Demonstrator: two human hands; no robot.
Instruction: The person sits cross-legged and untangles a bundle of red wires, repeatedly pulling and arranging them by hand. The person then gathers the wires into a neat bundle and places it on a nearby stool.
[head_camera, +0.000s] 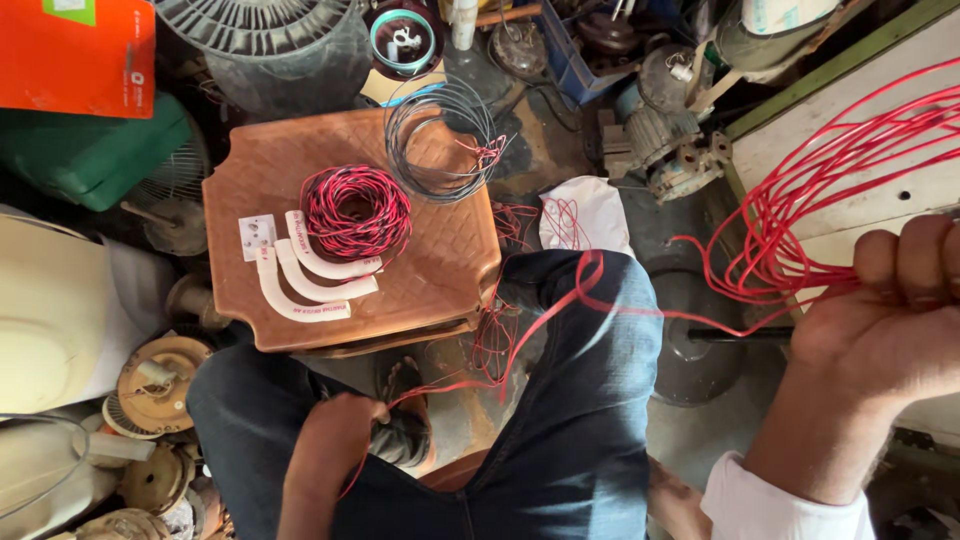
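At the right edge of the frame the right hand (895, 315) is clenched around a bundle of red wire loops (800, 200) that fan up toward the upper right corner, and a single strand of that red wire runs down and left across the person's jeans-clad knee (590, 400) to the left hand (345, 415) at lower centre, whose fingers are closed on the strand. In the middle left stands a brown plastic stool (440, 250) with a patterned top; on it lie a coil of twisted red-and-black wire (355, 210), three curved white strips (305, 275) with small print along them, and a small white square fitting (257, 235) just beside the strips. A loose coil of thin grey wire (440, 140) rests on the stool's upper right corner and overhangs it. The floor around is grey concrete, crowded with workshop parts: an electric motor (665, 130) at upper right, brass-coloured round motor parts (155, 385) at lower left, and a dark fan guard (265, 35) at the top. A round open tin (403, 40) at top centre has a teal rim; what sits in it is too small to tell. In the upper left corner lies an orange flat package (75, 55) with a small green label, over a green plastic case (90, 150). A white cloth (585, 215) lies on the floor behind the knee.
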